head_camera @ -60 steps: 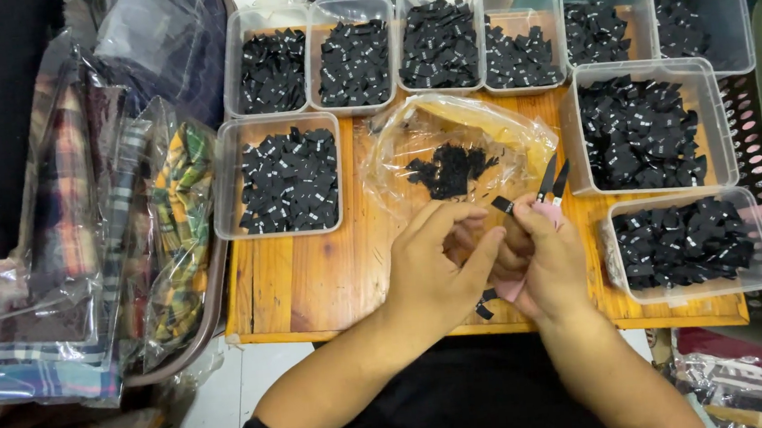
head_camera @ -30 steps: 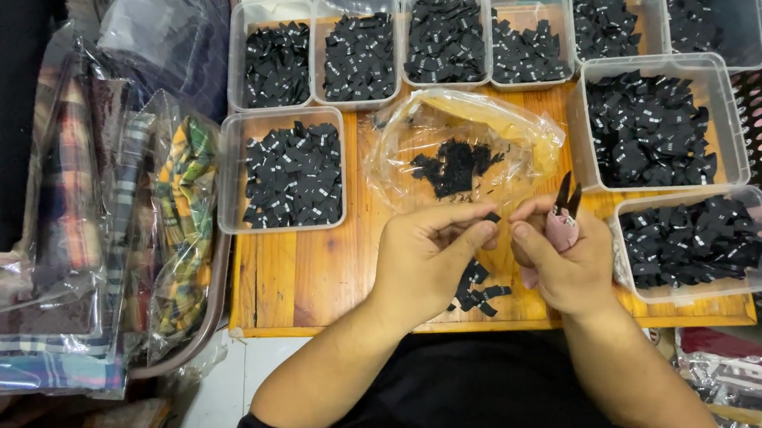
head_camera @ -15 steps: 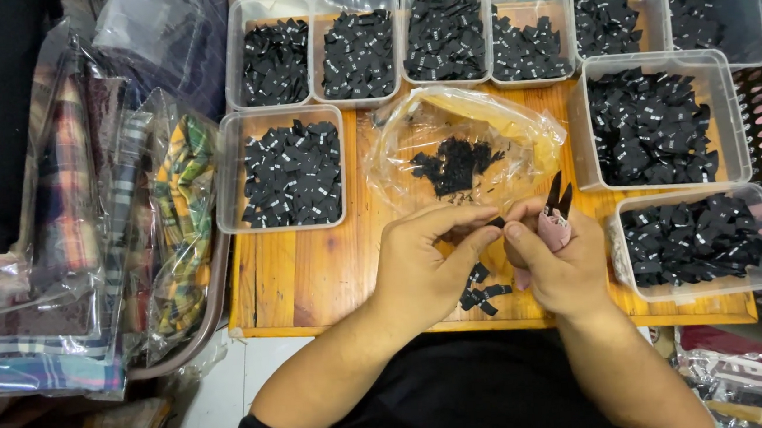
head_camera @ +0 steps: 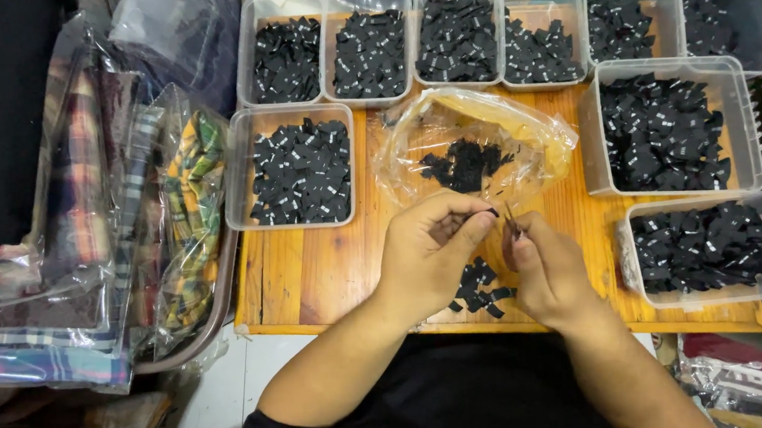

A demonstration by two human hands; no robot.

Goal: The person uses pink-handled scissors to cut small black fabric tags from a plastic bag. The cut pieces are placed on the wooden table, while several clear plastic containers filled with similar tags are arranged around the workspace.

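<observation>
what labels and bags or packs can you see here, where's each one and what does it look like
Black woven labels: small squares with pale marks, in clear tubs.
Clear plastic bag: crumpled, table middle, black labels inside.
Loose label pile: between left hand and right hand.
Bagged plaid fabric: clear packs, left side.

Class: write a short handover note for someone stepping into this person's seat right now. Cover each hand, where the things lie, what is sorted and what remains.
Left hand: pinches a small black piece at its fingertips.
Right hand: grips a thin tool, tip near that piece.
Done: clear tubs, such as the left tub, hold black pieces.
Left: a loose pile on the wooden board between the hands, and more in the open plastic bag.
</observation>
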